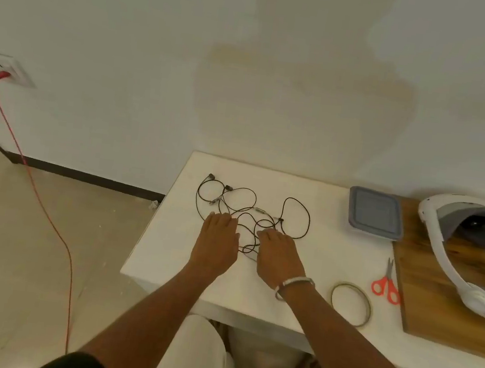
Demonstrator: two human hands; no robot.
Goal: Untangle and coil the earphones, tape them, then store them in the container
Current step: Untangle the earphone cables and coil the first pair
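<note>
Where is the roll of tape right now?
The tape roll lies flat on the white table, right of the right hand, just below the red-handled scissors.

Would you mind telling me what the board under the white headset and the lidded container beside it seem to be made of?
The board looks like wood with a smooth, slightly glossy finish: brown grain streaks show. The container seems plastic: a matte grey-blue lid frame around a paler centre panel, over a translucent-looking base, though that is hard to confirm.

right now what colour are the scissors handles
Orange-red, on the scissors in the head view.
</note>
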